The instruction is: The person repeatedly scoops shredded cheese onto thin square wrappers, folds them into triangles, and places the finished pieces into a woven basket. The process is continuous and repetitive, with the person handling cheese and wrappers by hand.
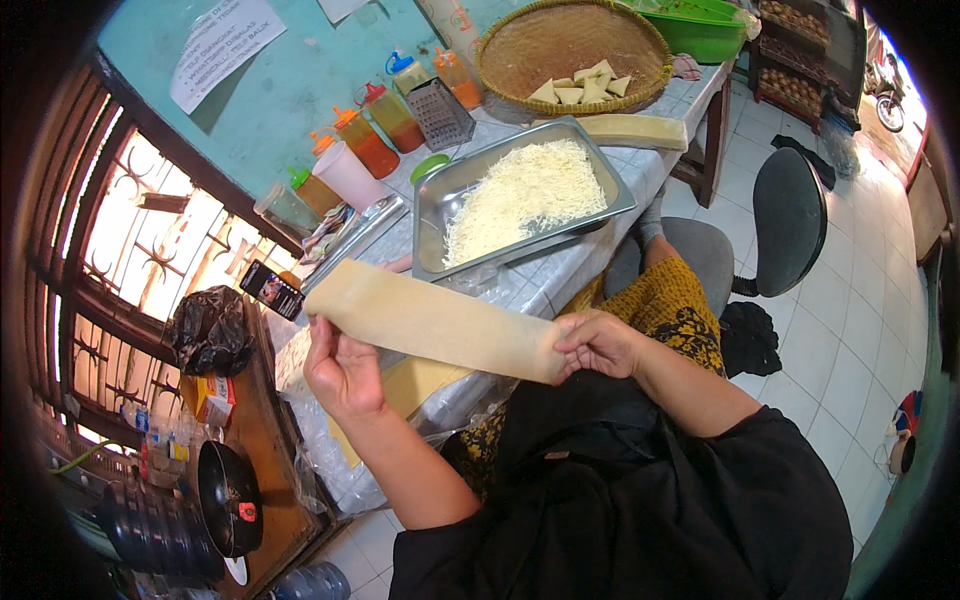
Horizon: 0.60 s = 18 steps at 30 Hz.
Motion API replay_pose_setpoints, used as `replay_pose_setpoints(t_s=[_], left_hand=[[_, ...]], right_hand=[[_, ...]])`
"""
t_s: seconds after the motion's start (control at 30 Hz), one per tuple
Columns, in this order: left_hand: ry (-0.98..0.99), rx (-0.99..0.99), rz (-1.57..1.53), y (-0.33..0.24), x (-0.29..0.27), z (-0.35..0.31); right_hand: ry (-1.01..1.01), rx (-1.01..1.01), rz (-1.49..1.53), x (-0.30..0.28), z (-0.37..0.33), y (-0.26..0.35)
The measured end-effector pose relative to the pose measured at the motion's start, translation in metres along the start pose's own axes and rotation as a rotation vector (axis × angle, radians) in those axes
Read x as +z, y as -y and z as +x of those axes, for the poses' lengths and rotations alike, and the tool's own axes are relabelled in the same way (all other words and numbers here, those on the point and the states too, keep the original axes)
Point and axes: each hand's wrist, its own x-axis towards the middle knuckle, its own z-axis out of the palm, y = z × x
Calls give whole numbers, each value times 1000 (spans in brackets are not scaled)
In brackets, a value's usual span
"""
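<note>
A long pale strip of pastry wrapper (440, 318) is stretched between my two hands above the table's near edge. My left hand (342, 368) pinches its left end from below, palm turned up. At the other end, my right hand (598, 344) grips the strip between thumb and fingers. Beneath it, partly hidden, lie more flat pastry sheets (415, 388) on the plastic-covered table. Just beyond the strip stands a metal tray (428, 226) holding a heap of white shreds (530, 195).
Farther back, folded pastry triangles (590, 88) sit in a round woven tray (660, 60), with a rolled pastry strip (630, 130) before it. Sauce bottles (365, 143), a box grater (440, 112) and a pink cup (348, 172) line the wall. A phone (272, 290) leans at left.
</note>
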Motion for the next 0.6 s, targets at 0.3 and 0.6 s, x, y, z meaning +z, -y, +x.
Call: replay_pose_setpoints(t_s=[0.3,0.6], left_hand=[[-50,-28,-16,0,-34,-10],[93,-38,88,30,-10,-25]], right_hand=[[-61,-85,-3,13,-2,4],[-163,-66,-284,27,2,7]])
